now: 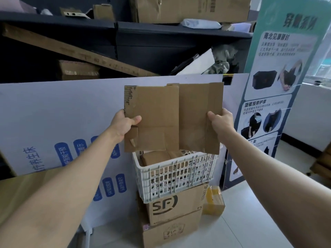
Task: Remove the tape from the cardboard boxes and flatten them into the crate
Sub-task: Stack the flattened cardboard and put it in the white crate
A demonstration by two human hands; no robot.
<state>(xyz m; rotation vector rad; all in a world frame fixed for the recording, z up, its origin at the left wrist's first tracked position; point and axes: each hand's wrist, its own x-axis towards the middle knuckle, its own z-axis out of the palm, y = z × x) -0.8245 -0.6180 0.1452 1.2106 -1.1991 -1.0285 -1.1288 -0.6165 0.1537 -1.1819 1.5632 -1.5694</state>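
A flattened brown cardboard box (172, 117) hangs upright in the air just above the white plastic crate (179, 176). My left hand (125, 124) grips its left edge, thumb on the near face. My right hand (221, 121) grips its right edge the same way. The crate holds several flat pieces of cardboard (155, 157), partly hidden behind the held sheet. A small torn scrap sticks out near the sheet's lower left corner.
The crate stands on an SF-printed cardboard box (176, 204) stacked on another box (172, 233). A small yellow box (214, 201) lies on the floor to the right. White printed boards lean behind; a poster stand (275, 90) rises at right. Dark shelves with boxes fill the back.
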